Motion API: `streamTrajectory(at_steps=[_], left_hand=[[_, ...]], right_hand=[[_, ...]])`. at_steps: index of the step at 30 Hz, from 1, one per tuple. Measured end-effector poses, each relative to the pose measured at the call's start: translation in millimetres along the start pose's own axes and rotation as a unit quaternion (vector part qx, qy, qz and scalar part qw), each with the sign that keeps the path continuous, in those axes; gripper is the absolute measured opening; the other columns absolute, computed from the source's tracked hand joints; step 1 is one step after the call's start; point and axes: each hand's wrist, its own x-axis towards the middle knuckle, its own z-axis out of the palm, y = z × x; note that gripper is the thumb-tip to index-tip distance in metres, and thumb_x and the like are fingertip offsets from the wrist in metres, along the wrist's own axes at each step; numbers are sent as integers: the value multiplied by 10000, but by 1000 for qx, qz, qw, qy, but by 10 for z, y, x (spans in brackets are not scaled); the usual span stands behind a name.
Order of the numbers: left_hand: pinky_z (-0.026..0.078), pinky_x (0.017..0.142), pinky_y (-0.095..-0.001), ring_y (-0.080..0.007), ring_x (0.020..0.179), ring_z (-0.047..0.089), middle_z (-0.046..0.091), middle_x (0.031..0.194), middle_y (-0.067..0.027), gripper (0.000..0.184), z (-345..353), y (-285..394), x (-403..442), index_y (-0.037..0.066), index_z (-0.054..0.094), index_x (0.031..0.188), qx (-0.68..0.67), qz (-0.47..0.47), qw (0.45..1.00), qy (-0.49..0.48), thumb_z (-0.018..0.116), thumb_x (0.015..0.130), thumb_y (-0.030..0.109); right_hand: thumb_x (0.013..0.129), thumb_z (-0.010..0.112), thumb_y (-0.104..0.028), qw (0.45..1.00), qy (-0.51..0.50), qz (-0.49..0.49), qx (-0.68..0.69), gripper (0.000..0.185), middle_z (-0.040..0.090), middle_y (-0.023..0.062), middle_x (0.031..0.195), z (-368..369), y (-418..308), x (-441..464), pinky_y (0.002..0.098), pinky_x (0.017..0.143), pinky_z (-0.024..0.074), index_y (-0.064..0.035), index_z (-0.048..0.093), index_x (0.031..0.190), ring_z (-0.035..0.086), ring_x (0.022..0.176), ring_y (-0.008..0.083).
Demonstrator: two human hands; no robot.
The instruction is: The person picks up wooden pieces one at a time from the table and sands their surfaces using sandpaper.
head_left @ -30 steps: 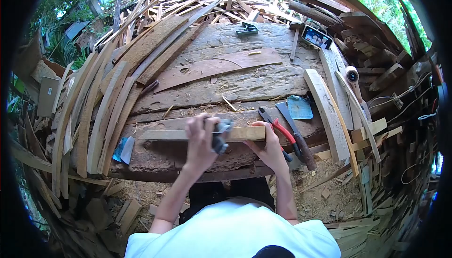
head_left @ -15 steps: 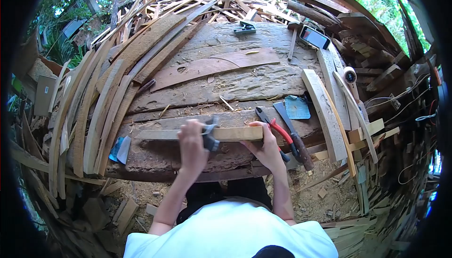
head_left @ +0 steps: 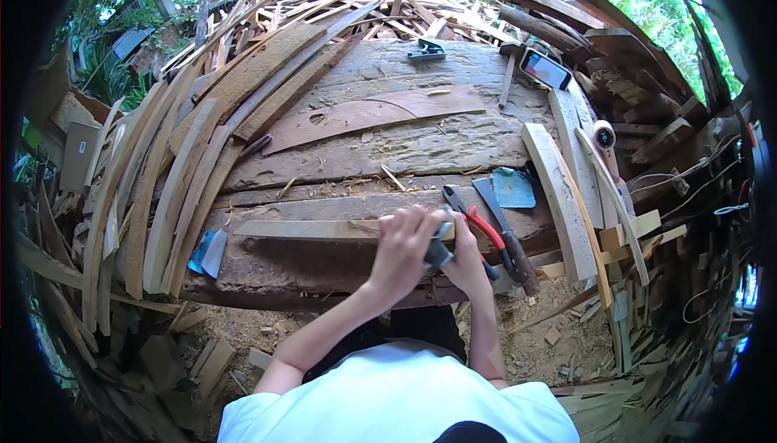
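Observation:
A narrow strip of wood (head_left: pixel 312 229) lies crosswise near the bench's front edge. My left hand (head_left: pixel 402 245) is closed on a folded dark grey sheet that looks like sandpaper (head_left: pixel 438 254), wrapped over the strip close to its right end. My right hand (head_left: pixel 467 261) grips that end, which is mostly hidden by the hands and the sheet. Just right of it lie red-handled pliers (head_left: pixel 486 233) and a flat-bladed tool with a wooden handle (head_left: pixel 508 237). Behind these is a worn blue sheet (head_left: pixel 513 188).
Long boards (head_left: pixel 182 192) are stacked along the left side, and thick planks (head_left: pixel 558 200) lie on the right. A thin curved panel (head_left: pixel 364 119), a hammer (head_left: pixel 507 75), a phone (head_left: pixel 545 68) and a dark green clamp-like object (head_left: pixel 426 50) are farther back. Another blue sheet (head_left: pixel 209 254) rests at front left.
My left hand has slid the grey sheet rightward along the strip, from near its middle to beside my right hand. My right hand keeps its place at the strip's end.

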Motion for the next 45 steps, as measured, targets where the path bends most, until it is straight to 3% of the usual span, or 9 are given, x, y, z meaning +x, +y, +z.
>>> streamTrajectory(at_steps=[4,9,18,25,27,30,37,39,45], left_hand=[[332,856,-370,-229,1021,525,560,1052,-58,493,96,101,61,125,570,1256,-37,57,998,-1,611,776,26],[340,845,-374,-204,966,556,584,988,-34,509,-135,-322,-202,141,602,1170,46,-53,997,38,775,704,27],[389,876,-415,-257,1008,595,601,1015,-88,381,-762,-1249,-626,98,590,1192,182,-194,960,86,706,831,139],[352,838,-396,-248,957,574,589,1008,-75,477,-81,-190,-54,93,593,1148,-24,-25,999,27,724,696,19],[346,838,-392,-240,956,571,582,1005,-65,487,87,29,62,96,591,1142,-49,14,998,34,720,680,12],[339,830,-389,-219,953,569,573,1005,-52,494,153,122,117,102,585,1138,-41,34,998,45,715,669,16],[357,800,-370,-212,843,595,622,917,-61,184,-266,-511,-291,96,649,1052,57,-116,984,123,638,869,114],[373,829,-385,-249,886,607,624,952,-91,190,-369,-907,-505,74,639,1065,88,-201,968,124,611,904,172],[431,799,-412,-303,889,632,611,995,-131,375,-675,-1083,-539,33,624,1115,157,-193,959,135,729,855,282]], right_hand=[[790,695,-20,997,-8,30,67,463,627,187,1032,27,123,-36,375,837,507,20,502,1208,649,979,294],[805,801,-85,1000,-1,7,1,515,630,164,1040,17,-67,28,365,845,507,-14,508,1222,642,986,288],[806,802,-86,1000,8,-13,-19,504,625,178,1045,34,-81,55,373,861,501,-19,508,1209,635,1000,297],[789,805,-57,1000,7,4,-13,515,629,130,1041,24,-52,31,328,854,504,-26,509,1209,633,957,213],[794,758,-52,1000,2,16,0,485,633,181,1027,11,43,-9,378,824,513,8,496,1197,652,953,308],[780,733,-40,997,6,23,71,486,633,181,1013,45,116,-33,381,815,515,22,491,1198,657,947,306],[805,792,-67,1000,4,-1,-11,503,628,154,1057,31,-76,39,353,855,504,-33,507,1218,638,981,262],[795,804,-67,1000,10,-5,-12,512,627,132,1056,36,-85,46,332,863,495,-39,513,1216,628,972,226],[815,796,-106,999,9,-28,-27,516,630,178,1068,40,-67,65,376,863,505,-20,499,1229,639,1007,303]])
